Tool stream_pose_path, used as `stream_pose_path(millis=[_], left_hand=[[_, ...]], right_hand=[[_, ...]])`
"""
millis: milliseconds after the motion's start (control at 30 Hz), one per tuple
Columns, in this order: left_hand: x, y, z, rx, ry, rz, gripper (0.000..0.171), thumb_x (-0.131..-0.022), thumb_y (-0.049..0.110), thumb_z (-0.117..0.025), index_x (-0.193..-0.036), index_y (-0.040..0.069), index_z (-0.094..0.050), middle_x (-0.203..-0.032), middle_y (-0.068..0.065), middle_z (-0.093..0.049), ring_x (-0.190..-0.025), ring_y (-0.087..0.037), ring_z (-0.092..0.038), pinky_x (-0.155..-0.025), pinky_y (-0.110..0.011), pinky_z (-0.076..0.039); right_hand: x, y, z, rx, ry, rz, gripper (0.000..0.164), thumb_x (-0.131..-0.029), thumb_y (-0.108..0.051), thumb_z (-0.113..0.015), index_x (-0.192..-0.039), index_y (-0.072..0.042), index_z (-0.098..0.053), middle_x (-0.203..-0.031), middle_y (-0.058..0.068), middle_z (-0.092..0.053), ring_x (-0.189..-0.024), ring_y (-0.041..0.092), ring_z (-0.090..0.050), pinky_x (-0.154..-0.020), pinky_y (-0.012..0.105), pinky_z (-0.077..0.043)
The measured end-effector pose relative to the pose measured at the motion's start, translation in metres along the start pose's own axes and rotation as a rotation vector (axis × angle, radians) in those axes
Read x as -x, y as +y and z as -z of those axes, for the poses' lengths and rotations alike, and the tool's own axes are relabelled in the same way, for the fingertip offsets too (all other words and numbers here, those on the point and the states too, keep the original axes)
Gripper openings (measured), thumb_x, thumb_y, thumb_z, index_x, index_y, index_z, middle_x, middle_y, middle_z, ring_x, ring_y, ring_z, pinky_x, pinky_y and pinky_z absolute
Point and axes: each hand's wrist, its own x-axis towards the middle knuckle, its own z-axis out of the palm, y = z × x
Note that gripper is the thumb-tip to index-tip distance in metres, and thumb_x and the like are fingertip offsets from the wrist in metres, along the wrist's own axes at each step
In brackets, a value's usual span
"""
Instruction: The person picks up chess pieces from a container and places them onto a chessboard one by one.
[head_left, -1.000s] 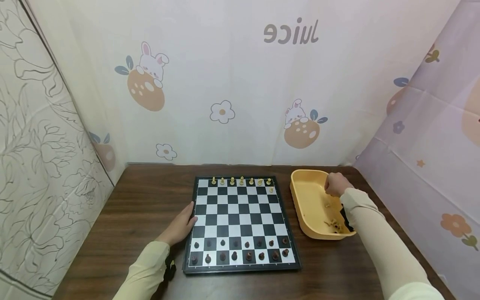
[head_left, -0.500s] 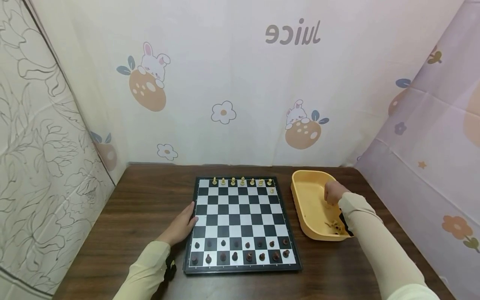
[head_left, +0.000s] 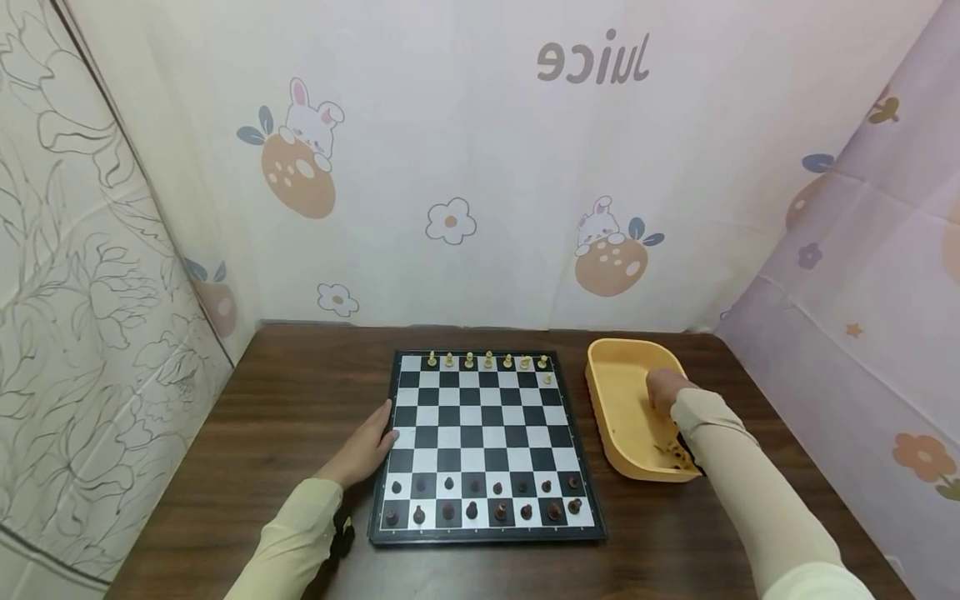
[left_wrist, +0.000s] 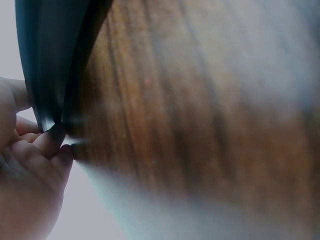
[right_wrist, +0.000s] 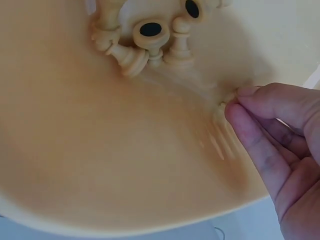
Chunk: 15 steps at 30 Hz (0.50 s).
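My left hand [head_left: 362, 450] holds the left edge of the black-framed chessboard [head_left: 480, 414]; in the left wrist view its fingers [left_wrist: 37, 155] close about the dark edge. The right hand [head_left: 665, 390] is down inside the yellow bin [head_left: 624, 421]. Seen from the right wrist, thumb and forefinger [right_wrist: 250, 130] meet around a small cream chess piece [right_wrist: 221, 106], mostly hidden by the fingertips. Several more cream chess pieces [right_wrist: 180, 49] lie in the bin, some tipped over. On the board, cream pieces [head_left: 488, 360] line the far row, and one cream piece [head_left: 548, 379] stands before them at the right.
Two rows of dark brown chess pieces [head_left: 501, 510] occupy the board's near side. The brown wooden table [head_left: 300, 392] carries board and bin, the bin to the right. Patterned curtains [head_left: 465, 167] hang behind and at both sides.
My right hand has lowered into the bin and come nearer, covering a cream piece that showed there before. The left hand keeps its place on the board's edge. The view has shifted slightly.
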Motion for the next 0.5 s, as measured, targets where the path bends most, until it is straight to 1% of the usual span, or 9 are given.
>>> stream_pose_path(millis=[67,133,200,333,433,467,500], left_hand=[[-0.001,0.000,0.001,-0.010,0.001,0.006,0.062,-0.100,0.015,-0.048,-0.150,-0.003,-0.015,-0.154,-0.022,-0.019,-0.141,-0.037,-0.020,-0.112,-0.051,-0.021],[-0.001,0.001,0.001,-0.015,0.003,0.007,0.062,-0.100,0.015,-0.048,-0.150,-0.003,-0.015,-0.154,-0.022,-0.020,-0.140,-0.037,-0.020,-0.112,-0.051,-0.021],[-0.001,0.001,0.002,-0.021,0.003,0.008,0.062,-0.100,0.016,-0.048,-0.150,-0.003,-0.016,-0.154,-0.022,-0.020,-0.141,-0.036,-0.021,-0.112,-0.051,-0.021],[-0.003,0.001,0.002,-0.011,0.008,-0.006,0.062,-0.100,0.016,-0.048,-0.150,-0.003,-0.016,-0.154,-0.022,-0.020,-0.141,-0.037,-0.020,-0.112,-0.051,-0.021],[-0.003,0.000,0.000,0.003,0.013,-0.019,0.062,-0.100,0.014,-0.049,-0.150,-0.004,-0.016,-0.154,-0.023,-0.020,-0.140,-0.037,-0.021,-0.112,-0.051,-0.020],[-0.003,0.000,0.000,0.002,0.015,-0.020,0.062,-0.100,0.014,-0.049,-0.150,-0.004,-0.016,-0.154,-0.023,-0.020,-0.140,-0.037,-0.021,-0.112,-0.051,-0.021],[-0.003,-0.001,-0.001,0.002,0.019,-0.025,0.062,-0.100,0.014,-0.049,-0.149,-0.005,-0.017,-0.153,-0.023,-0.021,-0.140,-0.037,-0.021,-0.112,-0.051,-0.021]], right_hand=[[-0.001,-0.002,0.002,-0.019,-0.005,-0.002,0.038,-0.063,0.016,-0.055,-0.049,-0.015,-0.038,-0.051,-0.005,-0.029,-0.050,0.012,-0.024,-0.045,0.021,-0.022],[-0.001,-0.003,0.003,-0.023,0.000,0.005,0.040,-0.066,0.016,-0.055,-0.051,-0.016,-0.036,-0.052,-0.005,-0.027,-0.050,0.012,-0.024,-0.045,0.022,-0.021],[-0.001,-0.003,0.003,-0.022,0.011,0.019,0.041,-0.069,0.016,-0.056,-0.053,-0.016,-0.036,-0.053,-0.005,-0.027,-0.051,0.012,-0.023,-0.045,0.022,-0.022],[-0.003,-0.001,0.001,-0.007,0.023,0.027,0.035,-0.074,0.013,-0.056,-0.057,-0.013,-0.040,-0.055,-0.003,-0.032,-0.051,0.013,-0.028,-0.047,0.024,-0.027],[-0.005,0.002,-0.004,0.017,0.063,0.051,0.034,-0.073,0.012,-0.055,-0.057,-0.013,-0.039,-0.054,-0.002,-0.033,-0.050,0.013,-0.028,-0.047,0.024,-0.027],[-0.006,0.003,-0.006,0.014,0.078,0.056,0.034,-0.072,0.012,-0.055,-0.056,-0.014,-0.039,-0.054,-0.001,-0.034,-0.050,0.014,-0.028,-0.047,0.024,-0.027],[-0.006,0.004,-0.008,-0.011,0.091,0.045,0.033,-0.071,0.011,-0.054,-0.055,-0.014,-0.039,-0.053,-0.001,-0.035,-0.048,0.014,-0.029,-0.047,0.024,-0.028]])
